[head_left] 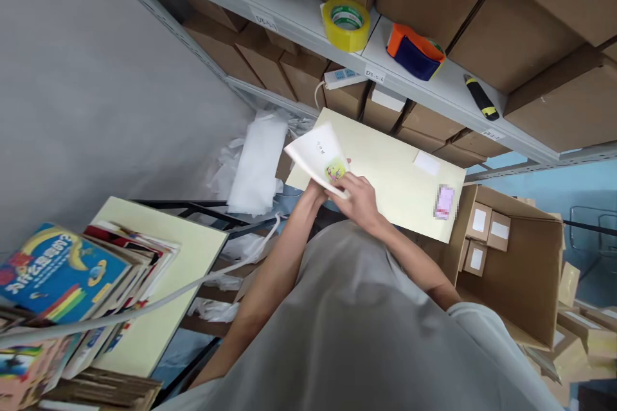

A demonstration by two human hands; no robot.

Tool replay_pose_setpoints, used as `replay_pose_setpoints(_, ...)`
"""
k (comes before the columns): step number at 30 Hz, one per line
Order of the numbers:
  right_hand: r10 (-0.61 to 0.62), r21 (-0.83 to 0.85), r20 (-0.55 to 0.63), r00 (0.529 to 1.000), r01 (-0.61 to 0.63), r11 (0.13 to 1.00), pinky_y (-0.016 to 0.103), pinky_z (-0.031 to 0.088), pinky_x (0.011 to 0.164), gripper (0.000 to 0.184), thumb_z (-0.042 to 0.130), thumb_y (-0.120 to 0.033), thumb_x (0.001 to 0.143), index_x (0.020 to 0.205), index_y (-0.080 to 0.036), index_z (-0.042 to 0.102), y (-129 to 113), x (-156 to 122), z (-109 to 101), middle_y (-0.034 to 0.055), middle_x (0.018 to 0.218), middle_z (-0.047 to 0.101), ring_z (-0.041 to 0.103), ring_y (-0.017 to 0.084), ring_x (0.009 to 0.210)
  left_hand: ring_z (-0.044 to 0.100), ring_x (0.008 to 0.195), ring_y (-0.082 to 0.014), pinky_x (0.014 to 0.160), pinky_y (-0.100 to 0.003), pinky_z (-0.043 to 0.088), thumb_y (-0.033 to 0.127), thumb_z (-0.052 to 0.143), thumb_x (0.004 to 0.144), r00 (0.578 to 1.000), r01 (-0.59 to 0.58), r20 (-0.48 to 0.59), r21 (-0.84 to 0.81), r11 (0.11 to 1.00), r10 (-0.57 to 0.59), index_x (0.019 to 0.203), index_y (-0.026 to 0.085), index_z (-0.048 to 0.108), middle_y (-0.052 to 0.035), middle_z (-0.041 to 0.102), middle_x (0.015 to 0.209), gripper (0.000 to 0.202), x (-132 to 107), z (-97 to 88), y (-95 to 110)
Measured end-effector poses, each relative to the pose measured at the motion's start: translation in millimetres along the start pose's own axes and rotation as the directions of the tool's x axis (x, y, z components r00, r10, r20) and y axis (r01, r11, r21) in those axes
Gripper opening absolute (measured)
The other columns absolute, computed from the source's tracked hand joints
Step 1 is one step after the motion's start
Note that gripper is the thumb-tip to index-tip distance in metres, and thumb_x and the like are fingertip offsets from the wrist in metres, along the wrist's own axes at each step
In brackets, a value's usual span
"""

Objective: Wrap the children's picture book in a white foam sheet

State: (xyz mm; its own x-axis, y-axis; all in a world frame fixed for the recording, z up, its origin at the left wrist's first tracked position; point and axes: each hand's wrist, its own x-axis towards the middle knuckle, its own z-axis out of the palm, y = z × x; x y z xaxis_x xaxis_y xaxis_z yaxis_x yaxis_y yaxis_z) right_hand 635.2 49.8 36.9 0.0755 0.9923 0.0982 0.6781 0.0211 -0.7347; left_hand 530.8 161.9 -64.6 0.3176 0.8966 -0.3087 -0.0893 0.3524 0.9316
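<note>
A thin white book (315,148) with a small coloured picture and printed characters is held over the pale yellow table (385,160). My left hand (314,192) supports it from beneath, and most of its fingers are hidden behind the pages. At the book's near right corner, my right hand (357,200) has its fingers closed on the paper's edge. The book looks slightly bent and tilted.
On the shelf ahead lie yellow tape (346,24), an orange and navy tape dispenser (416,51) and a utility knife (481,97). A carton (523,270) with small boxes stands right. Stacked books (67,270) lie left; a white cable (193,286) crosses there.
</note>
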Motion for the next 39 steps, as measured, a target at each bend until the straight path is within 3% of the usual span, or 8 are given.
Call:
replay_pose_setpoints(4,0.367,0.253,-0.209,0.906,-0.313,0.916,0.036,0.057,0.088,0.04,0.07,-0.064,0.106,0.098,-0.025,0.076,68,5,3,0.0067,0.099,0.081,0.07,0.026,0.091,0.082,0.099,-0.0256,0.097,-0.043,0.066,0.031,0.079,0.077,0.966,0.24,-0.073,-0.1,0.966,-0.248,0.129,0.02,0.075,-0.0103,0.086,0.108,0.053,-16,-25.6,-23)
replay_pose_setpoints(9,0.669,0.318,-0.18,0.721,-0.601,0.733,0.036,0.054,0.086,0.042,0.067,-0.063,0.103,0.081,-0.031,0.053,132,-7,53,0.0007,0.076,0.067,0.06,0.024,0.079,0.081,0.117,-0.0331,0.105,-0.048,0.066,0.022,0.073,0.064,0.931,0.336,-0.148,-0.002,0.942,-0.333,0.125,0.02,0.079,-0.0142,0.086,0.122,0.061,-23,-44.3,-49)
replay_pose_setpoints(17,0.75,0.401,-0.144,0.645,-0.655,0.64,0.03,0.052,0.082,0.029,0.06,-0.043,0.105,0.081,-0.029,0.053,174,69,93,-0.0022,0.078,0.063,0.06,0.021,0.082,0.06,0.16,-0.0399,0.134,-0.049,0.051,0.016,0.08,0.071,0.947,0.293,-0.181,0.137,0.946,-0.267,0.146,0.02,0.08,-0.0161,0.067,0.169,0.075,56,-56.8,-53)
replay_pose_setpoints(26,0.796,0.294,-0.208,0.568,-0.74,0.605,0.043,0.061,0.102,0.032,0.064,-0.037,0.094,0.119,-0.016,0.069,175,100,123,0.0161,0.119,0.079,0.073,0.027,0.109,0.074,0.144,-0.0337,0.129,-0.049,0.056,0.012,0.071,0.08,0.961,0.211,-0.192,0.048,0.976,-0.198,0.139,0.02,0.083,-0.0123,0.08,0.151,0.061,129,-75.6,-75)
replay_pose_setpoints(29,0.749,0.209,-0.249,0.614,-0.721,0.66,0.054,0.052,0.123,0.047,0.062,-0.042,0.098,0.136,-0.014,0.065,151,79,141,0.0252,0.147,0.069,0.067,0.032,0.136,0.079,0.134,-0.0317,0.125,-0.048,0.058,0.01,0.068,0.082,0.943,0.168,-0.294,0.014,0.986,-0.157,0.126,0.019,0.086,-0.0117,0.085,0.14,0.049,120,-109.9,-96)
replay_pose_setpoints(31,0.624,0.124,-0.225,0.749,-0.613,0.78,0.058,0.048,0.128,0.047,0.058,-0.046,0.102,0.139,-0.017,0.064,124,71,159,0.0245,0.151,0.068,0.064,0.032,0.144,0.081,0.128,-0.0302,0.123,-0.047,0.06,0.011,0.067,0.086,0.903,0.158,-0.405,0.003,0.987,-0.143,0.118,0.018,0.086,-0.0127,0.087,0.132,0.039,116,-143.4,-108)
replay_pose_setpoints(35,0.371,0.052,-0.063,0.927,-0.368,0.928,0.057,0.051,0.128,0.038,0.055,-0.046,0.11,0.136,-0.022,0.069,57,85,211,0.0191,0.146,0.074,0.066,0.03,0.145,0.083,0.121,-0.0273,0.119,-0.041,0.061,0.012,0.068,0.089,0.747,0.268,-0.615,-0.071,0.961,-0.254,0.106,0.018,0.084,-0.0133,0.087,0.121,0.024,114,-226.6,-135)
replay_pose_setpoints(39,0.309,0.078,0.122,0.943,-0.319,0.944,0.053,0.055,0.124,0.034,0.054,-0.044,0.114,0.132,-0.022,0.073,9,130,286,0.0172,0.138,0.078,0.072,0.029,0.136,0.081,0.121,-0.027,0.118,-0.041,0.06,0.01,0.068,0.088,0.567,0.423,-0.718,-0.166,0.891,-0.403,0.111,0.017,0.08,-0.0141,0.085,0.123,0.027,117,-313.7,-168)
